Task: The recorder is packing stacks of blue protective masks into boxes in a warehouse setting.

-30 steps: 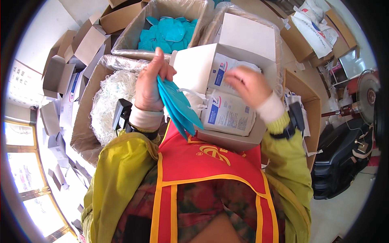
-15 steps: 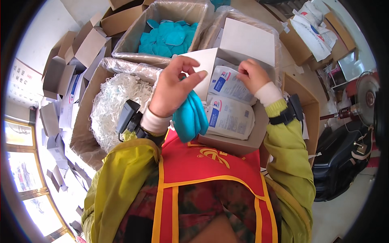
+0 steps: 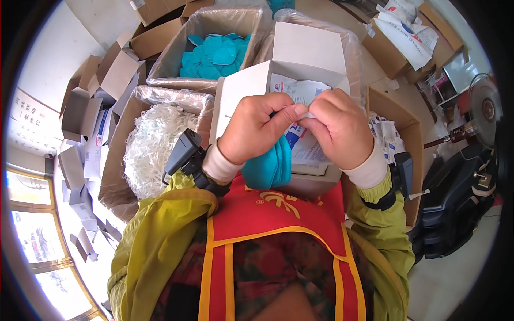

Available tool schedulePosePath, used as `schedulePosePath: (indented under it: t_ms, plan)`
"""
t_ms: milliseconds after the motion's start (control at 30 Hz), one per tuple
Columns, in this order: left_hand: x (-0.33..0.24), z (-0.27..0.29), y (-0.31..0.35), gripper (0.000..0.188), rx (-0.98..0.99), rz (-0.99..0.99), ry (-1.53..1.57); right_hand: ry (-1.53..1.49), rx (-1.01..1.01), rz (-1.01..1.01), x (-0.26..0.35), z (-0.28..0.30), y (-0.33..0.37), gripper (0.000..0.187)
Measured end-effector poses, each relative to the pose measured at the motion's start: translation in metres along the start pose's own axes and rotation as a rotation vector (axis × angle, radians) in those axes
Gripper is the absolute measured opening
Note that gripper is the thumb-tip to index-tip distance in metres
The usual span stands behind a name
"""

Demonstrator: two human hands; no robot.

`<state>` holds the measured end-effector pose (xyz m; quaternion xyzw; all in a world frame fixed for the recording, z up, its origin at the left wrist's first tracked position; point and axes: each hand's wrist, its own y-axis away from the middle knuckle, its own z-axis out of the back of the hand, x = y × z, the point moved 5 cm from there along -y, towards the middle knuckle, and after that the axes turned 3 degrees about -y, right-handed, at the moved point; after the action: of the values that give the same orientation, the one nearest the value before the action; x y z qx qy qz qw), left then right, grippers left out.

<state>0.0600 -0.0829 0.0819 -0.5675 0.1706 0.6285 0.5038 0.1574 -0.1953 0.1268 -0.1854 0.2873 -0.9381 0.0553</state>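
A stack of teal folded face masks [image 3: 270, 166] hangs below my left hand [image 3: 257, 125], which is closed on it. Fingers and thumb of my right hand [image 3: 345, 125] are pinched together, meeting the left fingertips over the open white carton [image 3: 243, 91]. Something small and pale shows between the fingertips; its kind I cannot make out. Behind and below the hands, white printed packets [image 3: 289, 85] lie in the carton, partly covered by my fingers.
On the left stands a lined box [image 3: 115, 160] of tangled white straps [image 3: 158, 144]. Beyond it, another lined box [image 3: 171, 48] holds teal pieces [image 3: 217, 56]. A brown box [image 3: 412, 144] with packets is on the right, beside a black case [image 3: 450, 208]. Empty cartons [image 3: 80, 115] pile up far left.
My right hand has left the packets in the carton and come left and nearer to meet my left hand. The left hand, with the masks, has shifted right and down.
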Motion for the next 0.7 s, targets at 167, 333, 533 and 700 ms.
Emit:
schedulePosePath:
  t_ms: [167, 333, 533, 700]
  plan:
    - [0.005, -0.01, 0.011, 0.024, -0.056, 0.157, 0.282, 0.22, -0.038, 0.172, 0.023, 0.003, 0.009, 0.012]
    - [0.045, 0.004, -0.002, 0.027, -0.208, 0.468, 0.498, 0.137, 0.007, 0.276, 0.065, 0.006, 0.028, 0.013]
    - [0.094, 0.01, -0.005, 0.032, -0.193, 0.419, 0.302, -0.398, -0.097, -0.001, 0.053, 0.048, 0.034, 0.012]
    - [0.054, 0.016, -0.006, 0.024, -0.162, 0.055, -0.358, -0.151, -0.215, -0.151, 0.013, 0.048, 0.033, 0.009]
